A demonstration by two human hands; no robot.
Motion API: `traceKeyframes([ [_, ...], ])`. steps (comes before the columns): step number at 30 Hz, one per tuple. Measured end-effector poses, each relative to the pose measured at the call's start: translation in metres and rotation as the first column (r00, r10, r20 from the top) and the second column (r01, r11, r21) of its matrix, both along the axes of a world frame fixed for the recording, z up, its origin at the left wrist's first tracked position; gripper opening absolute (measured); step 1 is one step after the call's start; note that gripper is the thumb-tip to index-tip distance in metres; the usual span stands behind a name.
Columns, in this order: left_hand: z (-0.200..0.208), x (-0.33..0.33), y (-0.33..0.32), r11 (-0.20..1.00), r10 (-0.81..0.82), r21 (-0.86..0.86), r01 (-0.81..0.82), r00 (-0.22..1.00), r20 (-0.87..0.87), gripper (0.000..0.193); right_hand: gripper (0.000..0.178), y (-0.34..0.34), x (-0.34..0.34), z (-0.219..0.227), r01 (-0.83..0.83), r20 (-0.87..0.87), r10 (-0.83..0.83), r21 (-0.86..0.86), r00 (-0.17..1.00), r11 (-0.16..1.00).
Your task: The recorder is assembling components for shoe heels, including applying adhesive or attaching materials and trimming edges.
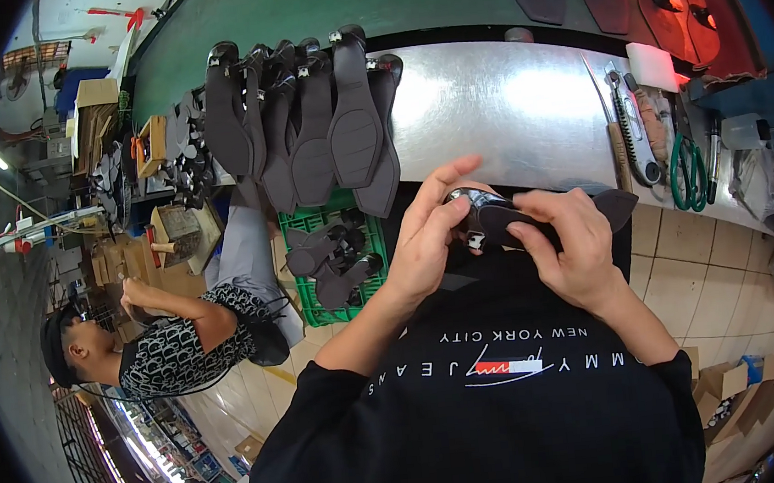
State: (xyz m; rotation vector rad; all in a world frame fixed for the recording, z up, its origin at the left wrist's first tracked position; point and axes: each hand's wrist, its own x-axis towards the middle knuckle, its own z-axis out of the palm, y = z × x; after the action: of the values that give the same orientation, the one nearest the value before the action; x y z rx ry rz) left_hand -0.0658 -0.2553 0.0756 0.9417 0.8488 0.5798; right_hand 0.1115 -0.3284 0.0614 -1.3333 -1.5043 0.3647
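- While both hands work in front of the black sweatshirt, the head view shows a dark shoe held between them, just off the near edge of the metal table.
- The left hand grips the shiny strapped end with its thumb and bent fingers, one finger reaching out past the shoe.
- The right hand pinches the sole between thumb and fingers; a pointed end shows beyond it.
- To the left, a row of dark shoes leans together at the table's edge, and a green basket below them holds more.
- To the right lie a cutter, green-handled scissors and a white block.
- Farther left sits another person in a patterned shirt, arms bent forward.
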Motion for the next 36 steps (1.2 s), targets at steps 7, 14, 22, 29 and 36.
traceKeyframes([
  [7, 0.012, -0.008, 0.008, 0.982, -0.163, -0.102, 0.156, 0.984, -0.065, 0.035, 0.019, 0.001, 0.001, -0.004, -0.034, 0.024, 0.034, -0.006, 0.999, 0.999],
  [14, 0.007, -0.004, 0.003, 0.964, -0.206, 0.102, 0.244, 0.934, -0.291, 0.028, 0.018, -0.003, -0.002, -0.010, -0.047, 0.073, 0.046, 0.013, 0.996, 0.999],
  [22, 0.006, -0.004, 0.005, 0.941, -0.284, 0.086, 0.327, 0.903, -0.321, 0.023, 0.017, -0.006, -0.007, -0.012, -0.040, -0.019, 0.039, -0.017, 0.999, 0.999],
  [29, -0.005, -0.005, 0.000, 0.968, -0.217, 0.067, 0.241, 0.941, -0.262, 0.019, 0.016, -0.008, -0.006, -0.010, -0.066, -0.004, 0.066, -0.080, 0.998, 0.995],
  [36, -0.010, -0.004, -0.001, 0.992, -0.113, 0.026, 0.125, 0.954, -0.278, 0.013, 0.019, -0.007, -0.004, -0.013, -0.071, -0.030, 0.067, -0.159, 0.997, 0.985],
])
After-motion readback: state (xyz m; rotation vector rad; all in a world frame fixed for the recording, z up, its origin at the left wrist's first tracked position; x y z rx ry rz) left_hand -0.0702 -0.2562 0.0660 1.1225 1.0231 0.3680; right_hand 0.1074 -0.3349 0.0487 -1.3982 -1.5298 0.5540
